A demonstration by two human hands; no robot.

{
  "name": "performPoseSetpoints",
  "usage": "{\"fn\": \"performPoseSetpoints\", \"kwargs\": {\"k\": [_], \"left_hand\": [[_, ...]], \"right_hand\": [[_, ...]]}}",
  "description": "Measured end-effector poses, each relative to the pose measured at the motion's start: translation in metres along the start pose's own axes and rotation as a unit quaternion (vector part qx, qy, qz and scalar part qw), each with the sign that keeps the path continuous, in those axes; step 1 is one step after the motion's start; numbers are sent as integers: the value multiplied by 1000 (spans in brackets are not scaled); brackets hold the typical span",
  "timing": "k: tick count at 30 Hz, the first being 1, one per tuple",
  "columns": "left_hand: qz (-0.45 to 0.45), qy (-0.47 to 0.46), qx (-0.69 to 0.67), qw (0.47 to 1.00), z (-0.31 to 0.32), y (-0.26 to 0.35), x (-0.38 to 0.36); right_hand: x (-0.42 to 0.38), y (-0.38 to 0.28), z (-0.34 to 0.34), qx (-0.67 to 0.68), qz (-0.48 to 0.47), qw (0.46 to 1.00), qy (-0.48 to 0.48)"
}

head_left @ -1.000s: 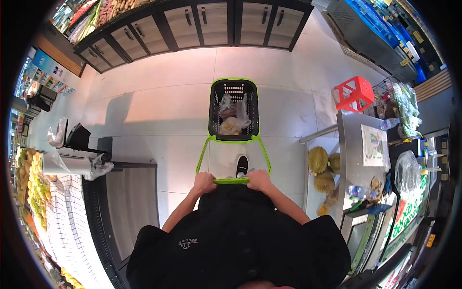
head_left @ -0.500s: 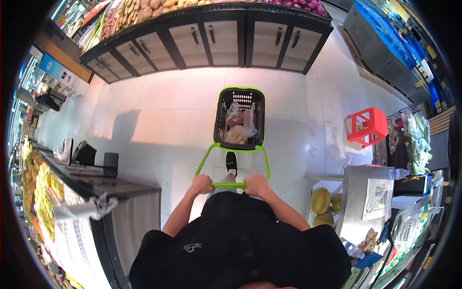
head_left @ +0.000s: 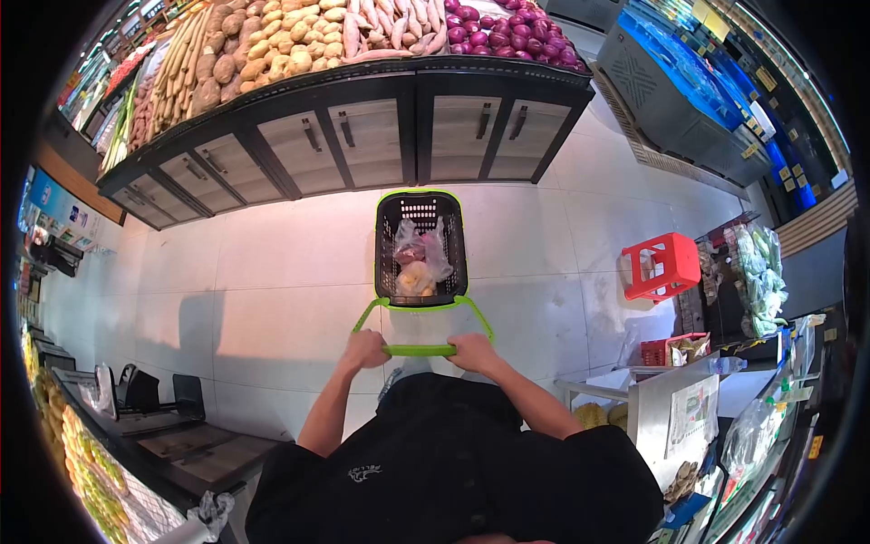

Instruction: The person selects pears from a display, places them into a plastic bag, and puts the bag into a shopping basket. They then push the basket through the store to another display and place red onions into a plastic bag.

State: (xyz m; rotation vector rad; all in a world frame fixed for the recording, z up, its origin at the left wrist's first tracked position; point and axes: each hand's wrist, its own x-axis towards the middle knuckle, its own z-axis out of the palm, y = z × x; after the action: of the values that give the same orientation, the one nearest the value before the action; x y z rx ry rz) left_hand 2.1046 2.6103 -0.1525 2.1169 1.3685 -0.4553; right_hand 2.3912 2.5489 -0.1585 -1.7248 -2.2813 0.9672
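Note:
A black shopping basket [head_left: 384,245] with a green rim is in front of me, low over the tiled floor. Its green handle [head_left: 420,350] stretches back towards my body. Wrapped round the handle's left end is my left hand [head_left: 366,349], closed. At the other end my right hand [head_left: 473,352] grips the same bar. Inside the basket lie clear plastic bags: one with something reddish [head_left: 412,251], another with pale yellowish round produce [head_left: 416,278]. I cannot make out exactly what the bags contain.
Ahead runs a produce counter [head_left: 376,136] with potatoes [head_left: 294,41], long pink roots [head_left: 394,25] and purple onions [head_left: 507,36]. A red stool [head_left: 663,266] stands at right, near a metal table [head_left: 662,412]. A grey crate [head_left: 648,86] is far right; a fruit stand [head_left: 91,462] is left.
I have moved forward with the basket, so the produce counter is closer and more of its vegetables show. Both hands keep hold of the handle.

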Motion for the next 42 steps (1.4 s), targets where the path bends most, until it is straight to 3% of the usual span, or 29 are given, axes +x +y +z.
{"fn": "performPoseSetpoints", "kwargs": {"k": [6,8,9,13,15,19,21,22,24,26,27,30,34,36,38,42], "left_hand": [[-27,111,-43,993,-74,-31,89],[-54,198,-29,978,-96,-33,126],[-47,238,-62,968,-105,-32,142],[-89,254,-21,963,-144,-33,199],[-113,244,-23,963,-165,-39,225],[-120,276,19,953,-201,-37,276],[-236,369,-63,897,-213,-22,304],[-247,362,-64,897,-215,-14,318],[-210,598,-90,768,-211,0,356],[-240,597,-122,756,-198,16,388],[-258,598,-150,744,-186,23,402],[-293,496,-217,788,-140,37,437],[-360,390,-329,781,-77,31,489],[-438,157,-384,797,-39,26,512],[-466,71,-434,768,-5,12,547],[-464,-4,-484,742,10,11,593]], "right_hand": [[117,36,-74,80,-49,996,-1],[152,55,-110,132,-65,988,41],[166,61,-131,123,-57,991,16],[237,119,-163,127,-158,979,12],[276,135,-179,91,-216,970,-60],[325,159,-200,94,-225,970,-21],[354,178,-209,100,-212,972,-26],[370,186,-211,101,-200,974,-27],[399,199,-221,109,-195,974,-34],[428,216,-225,175,-154,972,33],[442,227,-225,174,-156,972,15],[488,262,-222,166,-131,976,54],[558,321,-193,124,-98,987,37],[591,348,-186,83,-81,993,-6],[621,365,-181,106,-17,989,-106],[668,400,-142,72,23,985,-154]]}}
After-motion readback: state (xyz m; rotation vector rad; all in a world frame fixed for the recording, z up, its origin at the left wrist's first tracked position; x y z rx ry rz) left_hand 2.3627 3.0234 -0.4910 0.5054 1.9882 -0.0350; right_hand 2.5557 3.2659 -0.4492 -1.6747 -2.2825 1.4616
